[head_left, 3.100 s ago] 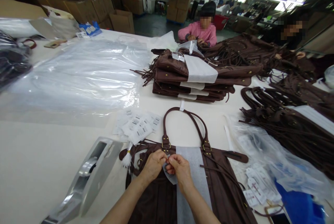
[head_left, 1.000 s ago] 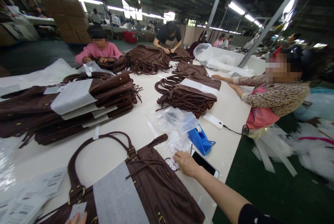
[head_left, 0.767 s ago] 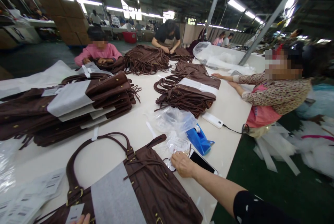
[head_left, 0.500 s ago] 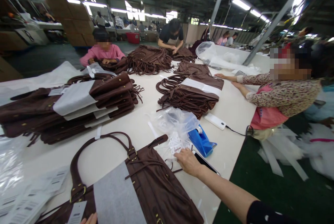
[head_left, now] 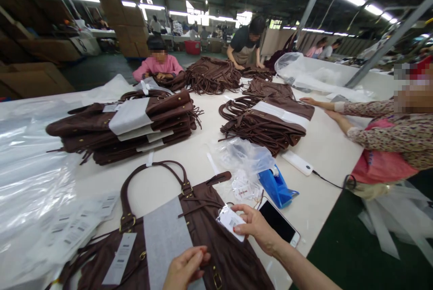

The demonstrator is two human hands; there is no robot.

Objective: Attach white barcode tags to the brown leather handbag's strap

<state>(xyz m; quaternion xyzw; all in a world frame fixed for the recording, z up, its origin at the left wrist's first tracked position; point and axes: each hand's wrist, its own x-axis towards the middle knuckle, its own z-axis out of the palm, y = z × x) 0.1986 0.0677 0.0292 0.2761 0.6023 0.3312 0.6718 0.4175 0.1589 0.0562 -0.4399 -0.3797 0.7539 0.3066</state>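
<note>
A brown handbag point(head_left: 216, 236) lies flat on the table in front of me, with a grey paper strip point(head_left: 164, 240) over its middle and a hang tag point(head_left: 120, 258) on its left side. My right hand point(head_left: 257, 227) pinches a small white tag in a clear sleeve point(head_left: 230, 221) above the bag's right side. My left hand point(head_left: 184, 268) hovers low over the paper strip with its fingers curled together and nothing visible in them.
A phone point(head_left: 279, 222), blue tape dispenser point(head_left: 277, 187) and bag of small tags point(head_left: 243, 163) lie right of the handbag. Two stacks of brown bags point(head_left: 128, 123) point(head_left: 267, 118) sit beyond. Plastic sheets point(head_left: 30, 163) and barcode labels point(head_left: 77, 222) lie left. Other people work around the table.
My right hand has lifted a small tag from the pile by the phone and brought it back over the bag. My left hand has come up into view.
</note>
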